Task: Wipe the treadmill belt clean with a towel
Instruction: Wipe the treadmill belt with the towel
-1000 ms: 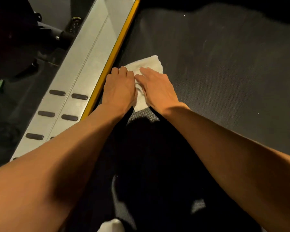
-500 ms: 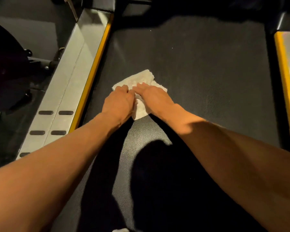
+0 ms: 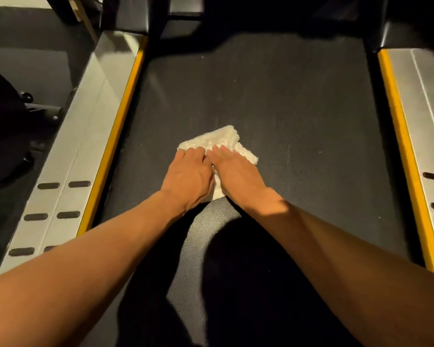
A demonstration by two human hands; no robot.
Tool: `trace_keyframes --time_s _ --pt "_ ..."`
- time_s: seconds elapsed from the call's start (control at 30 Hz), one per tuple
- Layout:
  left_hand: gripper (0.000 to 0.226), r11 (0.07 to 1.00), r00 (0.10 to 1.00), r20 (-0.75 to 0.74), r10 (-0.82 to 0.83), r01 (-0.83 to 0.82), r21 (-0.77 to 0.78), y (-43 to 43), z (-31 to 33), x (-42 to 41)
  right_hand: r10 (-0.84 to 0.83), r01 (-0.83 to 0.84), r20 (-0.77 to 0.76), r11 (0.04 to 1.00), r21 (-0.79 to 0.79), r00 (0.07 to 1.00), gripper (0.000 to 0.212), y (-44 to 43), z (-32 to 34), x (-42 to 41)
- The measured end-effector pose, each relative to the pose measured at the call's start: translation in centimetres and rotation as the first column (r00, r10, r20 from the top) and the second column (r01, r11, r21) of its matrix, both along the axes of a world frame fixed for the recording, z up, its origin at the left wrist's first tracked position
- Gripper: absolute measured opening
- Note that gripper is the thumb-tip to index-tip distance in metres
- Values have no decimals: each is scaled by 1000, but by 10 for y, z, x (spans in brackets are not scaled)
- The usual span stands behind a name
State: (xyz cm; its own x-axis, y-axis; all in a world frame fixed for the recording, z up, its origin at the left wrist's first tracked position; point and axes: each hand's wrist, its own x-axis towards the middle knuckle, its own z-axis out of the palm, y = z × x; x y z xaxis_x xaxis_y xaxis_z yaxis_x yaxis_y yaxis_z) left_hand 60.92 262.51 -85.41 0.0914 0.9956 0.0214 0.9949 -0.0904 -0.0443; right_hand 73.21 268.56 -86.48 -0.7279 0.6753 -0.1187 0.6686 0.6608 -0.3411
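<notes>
Mid-frame, the soft, light towel (image 3: 218,141) will likely bunch on the textured treadmill belt (image 3: 286,108), so the left hand (image 3: 188,176) curls into it while the right hand (image 3: 236,171) presses flat on top.

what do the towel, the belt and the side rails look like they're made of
The towel looks like white looped terry, probably cotton: nubby pile. The belt seems dark matte rubber or PVC, with a fine grid texture. The side rails look like brushed silvery metal, perhaps aluminium, edged with a yellow strip.
</notes>
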Motion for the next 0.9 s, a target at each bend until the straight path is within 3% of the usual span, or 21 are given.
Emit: trace_keyframes --time_s 0.13,0.27,0.37,0.5,0.6,0.67,0.83,0.9 --pt "29 997 996 -88 -9 16 77 2 1 11 -16 15 -44 1000 -24 999 55 0 0 18" --pt "39 999 989 -145 25 -30 -33 21 3 20 -79 79 -58 997 4 995 48 15 8 14" --pt "33 996 967 -240 -90 81 -48 21 6 34 -124 123 -67 992 -15 990 53 4 8 30" --pt "32 990 995 -26 -100 97 -98 9 5 48 -153 154 -43 988 19 987 69 -1 -3 63" --pt "35 992 998 48 -49 54 -111 28 8 52 -178 180 -40 983 43 983 67 19 -7 67" --pt "37 993 998 47 -29 34 -110 39 13 61 -212 215 -60 976 42 975 61 26 -4 64" --pt "54 987 972 -180 -154 142 -74 24 6 79 -226 226 -27 974 4 974 63 6 -6 86" --pt "59 977 984 -106 -147 127 -171 25 -2 79 -214 215 -16 976 28 977 72 11 -8 98"
